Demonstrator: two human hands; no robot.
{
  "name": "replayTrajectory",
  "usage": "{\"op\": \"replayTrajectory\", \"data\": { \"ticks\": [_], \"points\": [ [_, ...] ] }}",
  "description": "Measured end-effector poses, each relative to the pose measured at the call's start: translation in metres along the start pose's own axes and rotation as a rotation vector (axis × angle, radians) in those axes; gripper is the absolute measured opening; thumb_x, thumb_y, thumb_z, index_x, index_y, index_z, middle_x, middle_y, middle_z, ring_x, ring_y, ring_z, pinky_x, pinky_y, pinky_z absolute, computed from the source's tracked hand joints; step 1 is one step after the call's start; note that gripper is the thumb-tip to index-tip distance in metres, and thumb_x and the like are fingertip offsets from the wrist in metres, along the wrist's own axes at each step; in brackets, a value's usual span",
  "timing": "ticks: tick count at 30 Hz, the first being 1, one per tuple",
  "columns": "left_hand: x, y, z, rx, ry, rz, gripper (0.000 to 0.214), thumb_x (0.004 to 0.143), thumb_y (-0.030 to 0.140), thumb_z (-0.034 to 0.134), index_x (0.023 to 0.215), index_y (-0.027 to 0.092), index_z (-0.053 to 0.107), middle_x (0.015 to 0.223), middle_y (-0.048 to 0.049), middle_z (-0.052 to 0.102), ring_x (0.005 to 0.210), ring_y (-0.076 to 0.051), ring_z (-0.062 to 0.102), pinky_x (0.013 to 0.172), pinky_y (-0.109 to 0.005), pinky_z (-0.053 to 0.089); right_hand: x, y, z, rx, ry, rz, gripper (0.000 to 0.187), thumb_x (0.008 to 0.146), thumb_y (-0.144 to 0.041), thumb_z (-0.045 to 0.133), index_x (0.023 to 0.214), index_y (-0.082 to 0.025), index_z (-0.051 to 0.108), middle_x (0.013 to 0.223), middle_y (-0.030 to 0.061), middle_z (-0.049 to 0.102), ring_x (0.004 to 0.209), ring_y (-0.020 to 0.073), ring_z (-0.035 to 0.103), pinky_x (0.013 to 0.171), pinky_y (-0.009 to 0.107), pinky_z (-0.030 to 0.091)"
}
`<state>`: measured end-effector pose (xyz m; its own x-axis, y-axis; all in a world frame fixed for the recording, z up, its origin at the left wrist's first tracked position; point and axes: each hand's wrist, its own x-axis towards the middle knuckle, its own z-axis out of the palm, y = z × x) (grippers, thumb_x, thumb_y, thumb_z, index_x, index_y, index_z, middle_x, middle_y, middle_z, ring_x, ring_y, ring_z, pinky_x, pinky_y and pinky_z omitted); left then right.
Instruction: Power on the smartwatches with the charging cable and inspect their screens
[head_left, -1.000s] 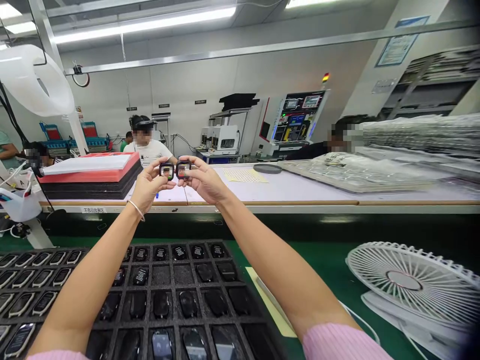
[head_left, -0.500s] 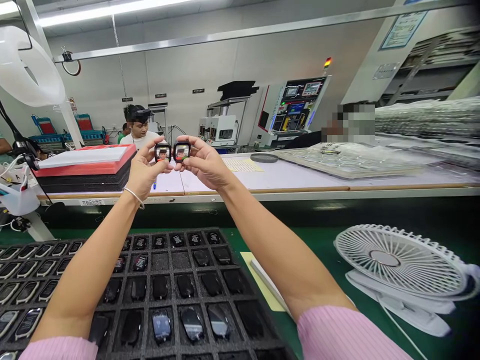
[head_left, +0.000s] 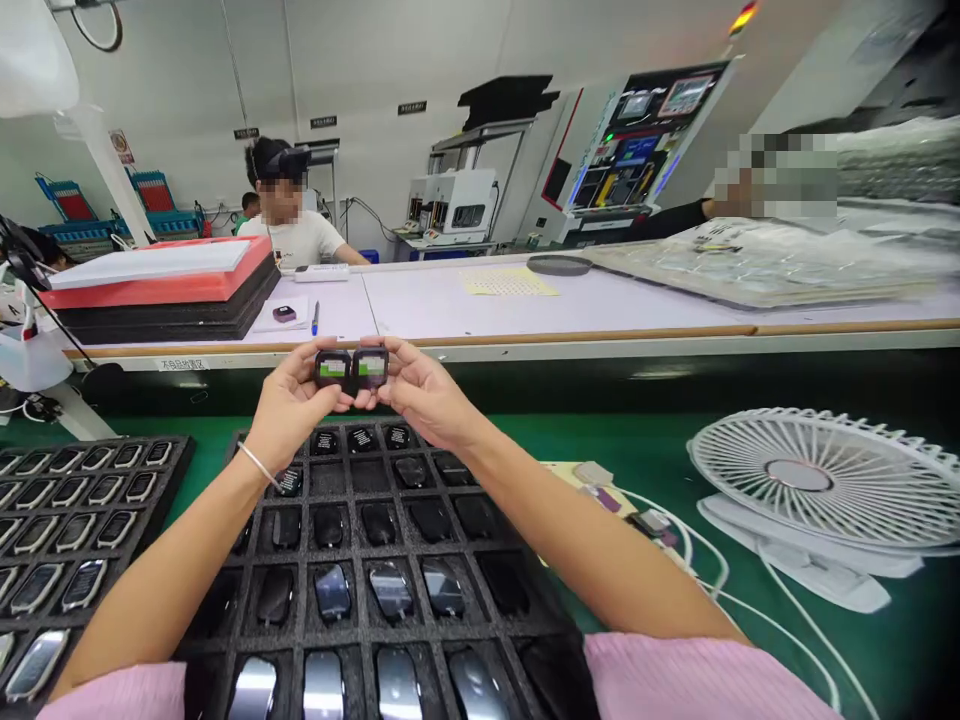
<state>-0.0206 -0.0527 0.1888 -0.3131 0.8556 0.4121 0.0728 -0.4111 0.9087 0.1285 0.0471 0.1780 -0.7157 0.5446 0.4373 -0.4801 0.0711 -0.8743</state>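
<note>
My left hand (head_left: 286,408) pinches a black square smartwatch body (head_left: 332,369) between thumb and fingers. Another such watch body (head_left: 370,368) is gripped by my right hand (head_left: 426,402). The two are held upright side by side, almost touching, and both faces show green and white patches. Beneath them lies a black foam tray (head_left: 324,479) with rows of compartments. Most of its visible slots hold dark watch bodies, some face down with small white print; two slots near the far side have nothing in them.
At left is a second foam tray (head_left: 171,480) of light-framed watches. A white fan (head_left: 802,480) and white cables (head_left: 724,575) are at right. Ahead, a raised shelf (head_left: 420,300) carries red and black foam sheets (head_left: 161,290) and a blue pen (head_left: 315,318). A person (head_left: 289,225) sits beyond.
Both hands have come down with the watch bodies, from in front of the shelf to just above the tray. The faces went from a colourful picture to green and white patches. The view tilted down.
</note>
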Motion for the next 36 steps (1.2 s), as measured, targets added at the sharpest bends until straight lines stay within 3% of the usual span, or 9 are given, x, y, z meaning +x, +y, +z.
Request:
{"op": "replayTrajectory", "data": {
  "ticks": [5,10,16,23,30,36],
  "points": [
    [-0.029,-0.032,-0.008,0.018,0.028,-0.149,0.051,0.07,0.019,0.075,0.119,0.019,0.061,0.099,-0.0026,0.068,0.064,-0.01,0.068,0.065,-0.026,0.06,-0.028,0.043,0.003,0.084,0.059,0.127,0.048,0.072,-0.019,0.071,0.117,-0.024,0.057,0.086,-0.0016,0.067,0.069,0.014,0.066,0.069,0.032,0.055],
    [-0.034,-0.051,-0.012,0.04,0.073,-0.191,0.044,0.071,0.024,0.076,0.112,0.018,0.063,0.091,-0.0006,0.068,0.058,-0.008,0.065,0.057,-0.022,0.056,-0.035,0.064,0.001,0.128,0.086,0.196,0.043,0.076,-0.028,0.074,0.116,-0.023,0.058,0.084,-0.0019,0.068,0.067,0.014,0.067,0.066,0.032,0.054],
    [-0.036,-0.058,-0.012,0.043,0.049,-0.22,0.042,0.073,0.023,0.074,0.113,0.018,0.063,0.095,-0.0012,0.068,0.06,-0.009,0.067,0.059,-0.022,0.058,-0.039,0.073,-0.007,0.101,0.087,0.221,0.04,0.081,-0.031,0.072,0.118,-0.024,0.059,0.083,-0.0018,0.067,0.067,0.0137,0.067,0.068,0.032,0.054],
    [-0.041,-0.065,-0.01,0.046,0.028,-0.276,0.044,0.074,0.021,0.069,0.117,0.018,0.062,0.107,-0.0052,0.069,0.064,-0.011,0.07,0.064,-0.027,0.061,-0.044,0.079,-0.011,0.114,0.088,0.226,0.041,0.077,-0.025,0.072,0.115,-0.023,0.059,0.086,-0.0012,0.066,0.068,0.0143,0.066,0.067,0.032,0.053],
    [-0.043,-0.064,-0.008,0.059,0.023,-0.311,0.038,0.077,0.025,0.069,0.114,0.017,0.063,0.101,-0.0046,0.071,0.061,-0.013,0.071,0.061,-0.027,0.061,-0.045,0.08,-0.01,0.059,0.139,0.235,0.03,0.081,-0.03,0.07,0.108,-0.023,0.059,0.083,-0.0033,0.063,0.058,0.01,0.062,0.057,0.027,0.047],
    [-0.044,-0.065,-0.008,0.038,0.017,-0.316,0.037,0.077,0.023,0.066,0.113,0.017,0.064,0.101,-0.0043,0.071,0.061,-0.013,0.071,0.061,-0.028,0.061,-0.047,0.08,-0.011,0.063,0.123,0.222,0.034,0.078,-0.024,0.069,0.11,-0.023,0.059,0.085,-0.0024,0.063,0.062,0.0121,0.063,0.06,0.029,0.047]
  ]
}}
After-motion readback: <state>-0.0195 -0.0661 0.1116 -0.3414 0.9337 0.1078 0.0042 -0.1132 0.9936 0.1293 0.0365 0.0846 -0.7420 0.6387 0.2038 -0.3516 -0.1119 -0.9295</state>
